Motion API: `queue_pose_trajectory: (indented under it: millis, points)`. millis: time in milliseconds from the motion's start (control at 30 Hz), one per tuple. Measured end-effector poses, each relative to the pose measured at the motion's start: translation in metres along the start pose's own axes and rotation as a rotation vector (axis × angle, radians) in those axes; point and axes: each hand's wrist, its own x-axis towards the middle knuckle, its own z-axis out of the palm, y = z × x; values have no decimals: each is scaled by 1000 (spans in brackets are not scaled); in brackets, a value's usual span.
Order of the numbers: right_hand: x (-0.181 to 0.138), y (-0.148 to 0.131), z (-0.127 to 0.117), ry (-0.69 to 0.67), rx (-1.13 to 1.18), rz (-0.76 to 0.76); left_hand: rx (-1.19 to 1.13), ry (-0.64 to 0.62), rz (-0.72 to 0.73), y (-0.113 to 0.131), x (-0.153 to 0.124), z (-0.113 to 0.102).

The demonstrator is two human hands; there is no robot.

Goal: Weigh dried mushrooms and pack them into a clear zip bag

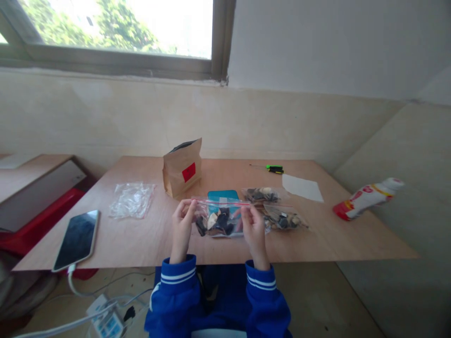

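Pinching the red-lined top edge of a clear zip bag (222,223) of dark and pale pieces, with the left hand (182,218) at one end and the right hand (254,225) at the other. Behind it, partly hidden, a teal thing (222,193); just to the right on the wooden table (155,244), two more filled bags (284,220). Farther back, a brown paper bag (179,173), a green-handled screwdriver (274,167), a white sheet (303,188). Leftward, crumpled clear plastic (132,201) and a phone (76,239); far right, a red-and-white bottle (366,198).

A plain room, perhaps in a home, with a wooden table (151,249), window (105,28) and cabled phone (76,239).
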Motion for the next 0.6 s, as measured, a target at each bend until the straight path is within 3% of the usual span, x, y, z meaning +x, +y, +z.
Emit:
queue_pose_trajectory:
  millis: [433, 600]
  points:
    - [0, 3, -8, 46, -27, -11, -2, 74, 60, -12, -6, 5]
    - [3, 12, -10, 27, -1, 2, 9, 16, 39, -18, -6, 10]
